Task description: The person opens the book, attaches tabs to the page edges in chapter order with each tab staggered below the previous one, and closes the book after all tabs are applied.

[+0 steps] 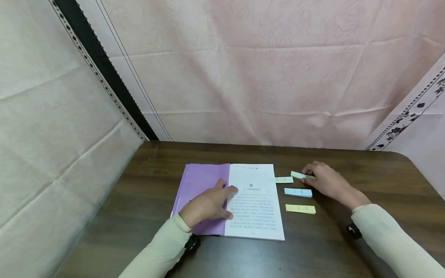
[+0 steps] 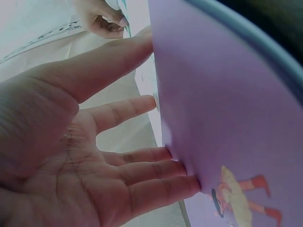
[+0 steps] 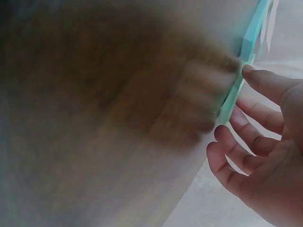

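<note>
An open book with a purple inside cover [image 1: 205, 177] and a printed white page [image 1: 255, 204] lies on the table. My left hand [image 1: 210, 206] rests across its fold with fingers spread; in the left wrist view, fingertips [image 2: 189, 184] press on the purple cover, which bears a small cartoon figure. To the right, my right hand [image 1: 326, 181] pinches a pad of green sticky notes [image 1: 296, 175] between thumb and fingers. One green sticky note [image 1: 284, 180] sticks out from the page's right edge. The right wrist view shows the thumb [image 3: 265, 78] on the green pad's edge.
Below the green pad lie a blue sticky-note pad [image 1: 298, 192] and a yellow one [image 1: 300, 209], both right of the book. The brown wooden table [image 1: 167, 154] ends at a pale cloth backdrop [image 1: 250, 96]. Another cloth [image 1: 62, 162] hangs along the left side.
</note>
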`<state>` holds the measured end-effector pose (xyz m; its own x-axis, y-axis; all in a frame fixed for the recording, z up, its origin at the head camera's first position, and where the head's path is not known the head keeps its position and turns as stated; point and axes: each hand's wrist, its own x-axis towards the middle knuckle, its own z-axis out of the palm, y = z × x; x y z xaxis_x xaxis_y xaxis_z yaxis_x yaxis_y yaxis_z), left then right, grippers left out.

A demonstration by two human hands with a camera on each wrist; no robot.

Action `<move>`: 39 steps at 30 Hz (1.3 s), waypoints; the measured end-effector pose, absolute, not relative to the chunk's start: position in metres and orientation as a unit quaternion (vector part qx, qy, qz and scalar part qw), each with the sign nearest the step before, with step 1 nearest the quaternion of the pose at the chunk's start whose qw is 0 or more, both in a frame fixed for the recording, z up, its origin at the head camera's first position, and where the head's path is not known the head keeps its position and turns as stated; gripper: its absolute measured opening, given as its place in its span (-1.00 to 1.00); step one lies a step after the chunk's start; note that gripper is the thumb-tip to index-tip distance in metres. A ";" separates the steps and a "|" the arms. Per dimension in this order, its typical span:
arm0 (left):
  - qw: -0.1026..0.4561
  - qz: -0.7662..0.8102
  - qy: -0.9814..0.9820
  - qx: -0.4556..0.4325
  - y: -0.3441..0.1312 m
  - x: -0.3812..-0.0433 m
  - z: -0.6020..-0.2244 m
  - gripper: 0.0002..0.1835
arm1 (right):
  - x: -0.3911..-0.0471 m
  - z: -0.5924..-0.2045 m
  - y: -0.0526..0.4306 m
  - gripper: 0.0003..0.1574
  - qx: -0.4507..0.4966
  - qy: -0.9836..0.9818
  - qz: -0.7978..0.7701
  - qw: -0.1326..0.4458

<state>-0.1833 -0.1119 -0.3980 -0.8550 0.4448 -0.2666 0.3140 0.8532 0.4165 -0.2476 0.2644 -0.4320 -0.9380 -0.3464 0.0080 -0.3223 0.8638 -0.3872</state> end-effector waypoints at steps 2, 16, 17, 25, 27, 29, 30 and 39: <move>0.179 0.184 0.945 0.201 -0.111 -0.183 -0.398 -0.17 | -0.244 -0.426 0.262 -0.59 -0.171 0.966 -0.194 0.022; 0.177 0.192 0.945 0.199 -0.116 -0.183 -0.400 -0.17 | -0.258 -0.386 0.163 -0.10 -0.196 0.969 -0.140 0.061; 0.177 0.192 0.945 0.200 -0.116 -0.183 -0.400 -0.17 | -0.263 -0.389 0.157 -0.02 -0.200 0.969 -0.124 0.077; 0.180 0.187 0.944 0.202 -0.114 -0.183 -0.401 -0.16 | -0.279 -0.402 0.138 0.17 -0.207 0.967 -0.051 0.136; 0.181 0.185 0.945 0.202 -0.114 -0.183 -0.401 -0.16 | -0.277 -0.403 0.138 0.12 -0.215 0.967 -0.050 0.128; 0.182 0.181 0.945 0.201 -0.113 -0.183 -0.401 -0.16 | -0.274 -0.402 0.137 0.07 -0.224 0.967 -0.041 0.114; 0.182 0.180 0.946 0.200 -0.113 -0.183 -0.401 -0.16 | -0.273 -0.402 0.136 0.05 -0.229 0.967 -0.034 0.106; 0.181 0.176 0.946 0.203 -0.113 -0.185 -0.401 -0.18 | -0.259 -0.396 0.120 0.01 -0.234 0.964 0.076 0.099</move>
<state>-0.1848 -0.1133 -0.4006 -0.8519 0.4479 -0.2714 0.3206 0.8558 0.4059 -0.2588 0.1204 -0.3956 -0.8704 -0.4369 -0.2272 -0.4670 0.8787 0.0995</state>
